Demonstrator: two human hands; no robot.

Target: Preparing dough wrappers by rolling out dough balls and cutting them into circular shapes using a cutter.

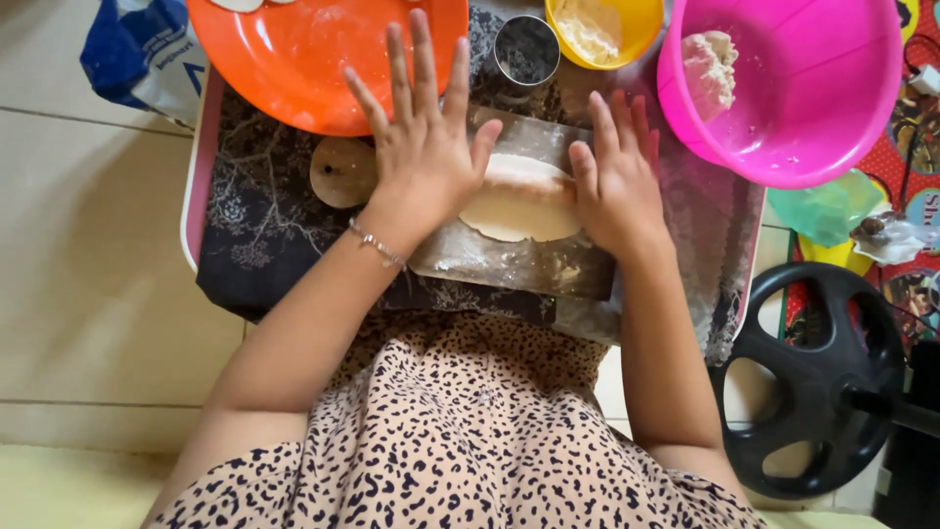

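Dough [521, 201] lies oval, long axis left-right, under a rolling pin [345, 172]; left hand [426, 147] and right hand [615, 176] press flat, grip open

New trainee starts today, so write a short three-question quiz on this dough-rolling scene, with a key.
1. True or false: both hands, the left hand and the right hand, lie flat with fingers spread over the flattened dough.
2. Which container holds a lump of dough? A) the orange plate B) the pink bowl C) the yellow bowl
3. Fill in: the dough lies on a floured wooden ___.

Key
1. True; neither hand has a closed grip on anything that shows, and a rolling pin's round end sticks out past the left hand.
2. B; the lump sits against the inner wall.
3. Board.
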